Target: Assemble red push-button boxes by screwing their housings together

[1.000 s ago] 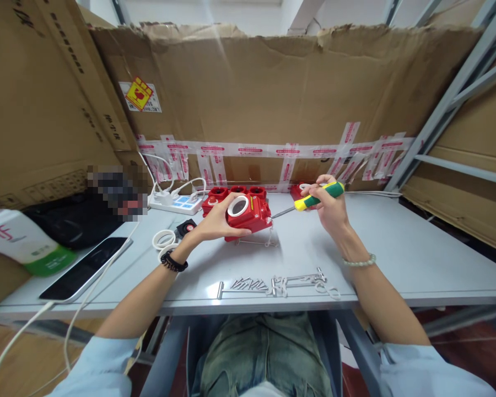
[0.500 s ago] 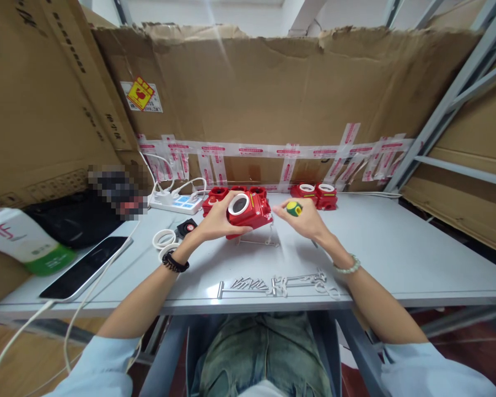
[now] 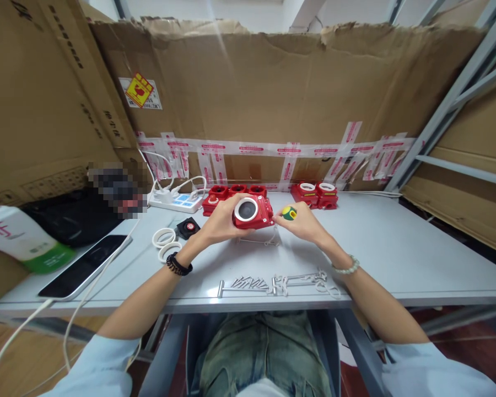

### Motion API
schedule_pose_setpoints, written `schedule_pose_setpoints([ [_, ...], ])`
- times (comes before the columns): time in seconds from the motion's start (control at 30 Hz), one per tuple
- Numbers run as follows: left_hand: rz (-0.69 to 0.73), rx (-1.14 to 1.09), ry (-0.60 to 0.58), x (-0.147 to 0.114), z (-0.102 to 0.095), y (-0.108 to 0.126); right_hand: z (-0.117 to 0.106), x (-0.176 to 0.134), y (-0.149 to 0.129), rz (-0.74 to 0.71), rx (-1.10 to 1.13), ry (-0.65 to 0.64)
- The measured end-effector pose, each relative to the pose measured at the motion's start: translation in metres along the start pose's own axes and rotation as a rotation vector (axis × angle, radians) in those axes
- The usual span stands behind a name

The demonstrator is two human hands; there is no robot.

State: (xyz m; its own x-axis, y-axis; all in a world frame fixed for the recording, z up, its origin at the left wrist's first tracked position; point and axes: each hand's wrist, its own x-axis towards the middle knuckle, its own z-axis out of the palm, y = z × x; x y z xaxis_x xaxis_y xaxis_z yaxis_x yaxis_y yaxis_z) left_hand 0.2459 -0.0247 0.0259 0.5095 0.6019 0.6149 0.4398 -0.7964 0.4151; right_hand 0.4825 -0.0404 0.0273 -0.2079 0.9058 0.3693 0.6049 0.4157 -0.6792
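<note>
Turning since the earlier frame, the red housing is now facing its white ring more towards the near side, above the middle of the table, while the left hand is gripping it and the right hand is cradling a screwdriver beside its right end. Should the left hand be gripping loosely, the housing could be slipping onto the rod below. Fingers are hiding most of the screwdriver, and whether the right hand is touching the housing is hard to tell
</note>
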Motion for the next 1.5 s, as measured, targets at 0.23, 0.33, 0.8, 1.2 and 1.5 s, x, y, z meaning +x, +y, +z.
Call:
schedule_pose_setpoints([
  [0.23,-0.014,0.041,-0.012,0.000,-0.001,-0.002,0.000,0.000,-0.002,0.000,0.017,-0.015],
  [0.33,-0.036,0.043,-0.058,0.000,-0.003,-0.003,0.000,-0.001,-0.005,-0.022,-0.077,-0.022],
  [0.8,-0.206,0.209,-0.066,-0.001,-0.023,-0.023,0.028,-0.009,0.001,-0.208,-0.544,-0.375],
  [1.2,-0.193,0.245,-0.143,-0.001,-0.019,-0.019,-0.005,-0.013,0.000,-0.173,-0.552,-0.523],
  [1.5,-0.186,0.243,-0.189,-0.002,-0.011,-0.016,-0.073,-0.077,0.010,0.095,-0.297,-0.701],
])
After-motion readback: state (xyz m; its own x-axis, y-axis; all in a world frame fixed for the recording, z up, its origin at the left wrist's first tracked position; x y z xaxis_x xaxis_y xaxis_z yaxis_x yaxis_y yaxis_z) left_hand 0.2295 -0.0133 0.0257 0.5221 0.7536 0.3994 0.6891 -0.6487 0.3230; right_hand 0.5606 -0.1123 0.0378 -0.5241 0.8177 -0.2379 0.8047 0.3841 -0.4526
